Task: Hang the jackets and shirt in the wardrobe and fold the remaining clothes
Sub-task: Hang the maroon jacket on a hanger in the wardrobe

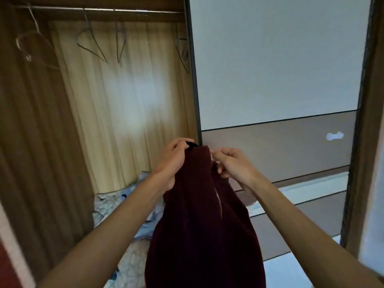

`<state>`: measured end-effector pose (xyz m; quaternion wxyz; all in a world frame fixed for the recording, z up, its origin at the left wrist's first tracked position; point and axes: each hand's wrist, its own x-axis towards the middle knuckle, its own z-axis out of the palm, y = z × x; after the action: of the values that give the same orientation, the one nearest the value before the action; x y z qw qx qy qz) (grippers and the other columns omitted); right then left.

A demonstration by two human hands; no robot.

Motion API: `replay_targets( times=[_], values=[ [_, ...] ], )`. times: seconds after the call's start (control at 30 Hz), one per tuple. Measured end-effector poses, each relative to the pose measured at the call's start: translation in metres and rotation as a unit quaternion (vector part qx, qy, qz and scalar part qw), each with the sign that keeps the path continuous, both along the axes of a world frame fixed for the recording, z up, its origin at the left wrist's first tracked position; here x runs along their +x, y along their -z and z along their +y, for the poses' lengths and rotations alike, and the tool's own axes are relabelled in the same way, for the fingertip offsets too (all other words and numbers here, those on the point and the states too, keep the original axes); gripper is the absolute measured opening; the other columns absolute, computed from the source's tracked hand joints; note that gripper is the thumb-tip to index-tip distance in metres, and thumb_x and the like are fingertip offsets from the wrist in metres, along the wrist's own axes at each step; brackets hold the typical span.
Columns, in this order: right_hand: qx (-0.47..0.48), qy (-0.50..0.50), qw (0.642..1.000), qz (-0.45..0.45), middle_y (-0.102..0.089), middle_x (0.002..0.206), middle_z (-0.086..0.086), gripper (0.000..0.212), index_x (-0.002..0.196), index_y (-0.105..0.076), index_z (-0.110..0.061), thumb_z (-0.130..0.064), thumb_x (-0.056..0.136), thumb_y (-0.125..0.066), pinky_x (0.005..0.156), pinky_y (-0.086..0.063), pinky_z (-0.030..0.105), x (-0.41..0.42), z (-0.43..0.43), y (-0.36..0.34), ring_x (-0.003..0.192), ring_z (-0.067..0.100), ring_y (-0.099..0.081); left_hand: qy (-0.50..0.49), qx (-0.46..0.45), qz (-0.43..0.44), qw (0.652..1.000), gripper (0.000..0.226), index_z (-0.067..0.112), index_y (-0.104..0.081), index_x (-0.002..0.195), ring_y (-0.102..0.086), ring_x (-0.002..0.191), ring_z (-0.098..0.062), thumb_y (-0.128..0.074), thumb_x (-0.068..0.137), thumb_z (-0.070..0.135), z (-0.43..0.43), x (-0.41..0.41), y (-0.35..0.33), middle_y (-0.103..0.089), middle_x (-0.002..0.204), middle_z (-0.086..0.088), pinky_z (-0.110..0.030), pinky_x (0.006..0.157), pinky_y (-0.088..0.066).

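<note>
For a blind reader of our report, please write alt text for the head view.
Two hands hold up a dark red zip jacket in front of an open wardrobe: the left hand grips its top, and the right hand pinches the edge by the zipper. Bare wire hangers hang on the rail above; pale patterned cloth lies below.

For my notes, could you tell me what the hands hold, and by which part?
The maroon jacket, at its top: the left hand grips the top edge, the right hand pinches it beside the zipper.
</note>
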<state>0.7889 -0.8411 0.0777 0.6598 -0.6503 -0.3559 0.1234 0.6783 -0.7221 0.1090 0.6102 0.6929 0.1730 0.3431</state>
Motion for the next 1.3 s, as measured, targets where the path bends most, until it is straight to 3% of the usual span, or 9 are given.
replay_targets(
  times=[0.13,0.23,0.4,0.67,0.77,0.9,1.0,1.13,1.3],
  values=[
    [-0.010,-0.060,0.998,-0.023,-0.054,0.068,-0.008,0.020,0.098,-0.075,-0.012,-0.025,0.096,-0.060,0.045,-0.036,0.017,-0.006,0.060,-0.017,0.053,0.006,-0.047,-0.037,-0.041,-0.020,0.998,0.029,0.017,-0.076,0.100,-0.069,0.076,-0.017,-0.048,0.096,0.012,0.053,-0.020,-0.009,-0.075,0.090,-0.007,-0.027,0.064,-0.056],
    [-0.013,-0.092,0.995,-0.031,-0.052,0.066,-0.005,0.022,0.090,-0.074,-0.010,-0.029,0.093,-0.065,0.046,-0.036,0.018,-0.019,0.114,-0.033,0.056,0.007,-0.047,-0.072,-0.068,-0.038,0.994,0.027,0.015,-0.075,0.103,-0.069,0.077,-0.020,-0.050,0.095,0.010,0.104,-0.040,-0.018,-0.075,0.095,-0.011,-0.026,0.061,-0.057],
    [0.006,-0.143,0.989,-0.028,-0.057,0.074,0.002,0.026,0.098,-0.072,-0.002,-0.027,0.092,-0.066,0.051,-0.041,0.020,-0.045,0.210,-0.072,0.056,0.008,-0.048,-0.134,-0.104,-0.068,0.983,0.030,0.019,-0.073,0.111,-0.067,0.074,-0.019,-0.050,0.094,0.009,0.188,-0.073,-0.038,-0.074,0.100,-0.009,-0.020,0.051,-0.052],
    [0.057,-0.241,0.969,0.005,-0.072,0.105,0.017,0.026,0.117,-0.065,-0.003,-0.016,0.095,-0.064,0.054,-0.052,0.019,-0.092,0.338,-0.138,0.063,0.013,-0.058,-0.195,-0.100,-0.116,0.969,0.032,0.017,-0.072,0.111,-0.064,0.073,-0.020,-0.046,0.095,0.008,0.282,-0.125,-0.079,-0.070,0.099,-0.010,-0.025,0.061,-0.053],
    [0.055,-0.280,0.958,-0.012,-0.069,0.113,0.021,0.026,0.127,-0.058,-0.005,-0.009,0.101,-0.053,0.069,-0.058,0.023,-0.099,0.373,-0.159,0.078,0.018,-0.065,-0.217,-0.095,-0.129,0.963,0.033,0.017,-0.073,0.109,-0.065,0.071,-0.020,-0.045,0.095,0.008,0.307,-0.139,-0.095,-0.070,0.099,-0.010,-0.025,0.057,-0.053],
    [0.076,-0.316,0.945,-0.032,-0.070,0.103,0.018,0.034,0.137,-0.050,-0.006,-0.005,0.103,-0.045,0.066,-0.059,0.024,-0.106,0.414,-0.188,0.077,0.018,-0.069,-0.253,-0.081,-0.126,0.956,0.032,0.018,-0.074,0.104,-0.066,0.073,-0.019,-0.044,0.095,0.011,0.333,-0.156,-0.109,-0.072,0.098,-0.007,-0.026,0.058,-0.052],
    [0.083,-0.339,0.936,-0.046,-0.070,0.101,0.018,0.038,0.141,-0.044,-0.008,-0.009,0.104,-0.046,0.075,-0.061,0.028,-0.110,0.449,-0.212,0.088,0.022,-0.072,-0.285,-0.068,-0.115,0.949,0.032,0.019,-0.076,0.103,-0.068,0.083,-0.022,-0.045,0.097,0.014,0.350,-0.166,-0.115,-0.073,0.102,-0.009,-0.028,0.062,-0.052],
    [0.081,-0.369,0.923,-0.069,-0.062,0.122,0.027,0.059,0.155,-0.022,-0.014,-0.016,0.103,-0.051,0.077,-0.061,0.031,-0.116,0.498,-0.249,0.103,0.028,-0.069,-0.323,-0.050,-0.113,0.938,0.029,0.019,-0.077,0.102,-0.068,0.083,-0.022,-0.048,0.098,0.018,0.369,-0.172,-0.127,-0.073,0.100,-0.010,-0.028,0.061,-0.052],
    [0.096,-0.387,0.911,-0.104,-0.060,0.127,0.027,0.077,0.158,-0.005,-0.022,-0.030,0.101,-0.056,0.082,-0.060,0.035,-0.119,0.553,-0.280,0.102,0.028,-0.069,-0.335,-0.044,-0.103,0.936,0.028,0.019,-0.077,0.103,-0.069,0.084,-0.022,-0.049,0.098,0.021,0.387,-0.173,-0.134,-0.073,0.100,-0.011,-0.030,0.064,-0.052]
  ],
)
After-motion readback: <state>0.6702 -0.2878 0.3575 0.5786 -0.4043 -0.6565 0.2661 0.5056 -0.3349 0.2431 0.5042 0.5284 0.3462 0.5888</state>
